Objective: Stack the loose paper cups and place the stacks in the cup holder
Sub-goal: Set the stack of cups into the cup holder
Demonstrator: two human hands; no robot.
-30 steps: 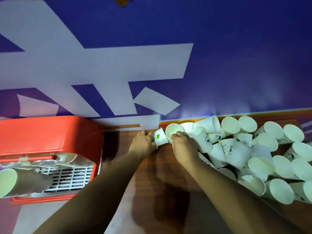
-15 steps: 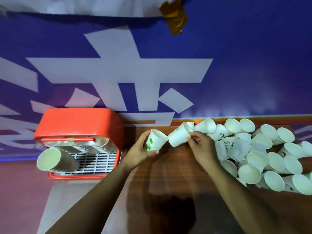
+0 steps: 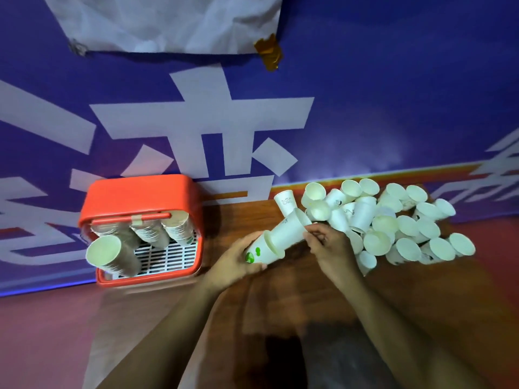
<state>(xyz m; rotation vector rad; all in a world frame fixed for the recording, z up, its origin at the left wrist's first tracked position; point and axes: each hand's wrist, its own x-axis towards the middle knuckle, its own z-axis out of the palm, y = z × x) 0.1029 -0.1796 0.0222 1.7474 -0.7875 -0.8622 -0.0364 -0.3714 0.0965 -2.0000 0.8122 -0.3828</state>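
Note:
My left hand (image 3: 234,261) grips a white paper cup with green spots (image 3: 259,251) by its base, mouth pointing up and right. A second white cup (image 3: 289,230) sits partly inside that mouth, and my right hand (image 3: 327,244) pinches its rim. To the right lies a heap of loose white paper cups (image 3: 393,228) on the wooden table. The red cup holder (image 3: 134,195) stands at the left with several stacks of cups (image 3: 157,234) lying in it, one stack (image 3: 112,255) pointing toward me.
A blue banner with large white characters (image 3: 207,122) rises directly behind the table. A white sheet (image 3: 168,21) is taped above with gold tape (image 3: 269,53). Bare wooden tabletop (image 3: 280,304) lies between my arms, and one cup (image 3: 286,202) stands apart near the heap's left edge.
Both hands lifted their cups off the table and drew toward me. The right hand's cup has slid into the mouth of the green-spotted cup. The view has tilted up.

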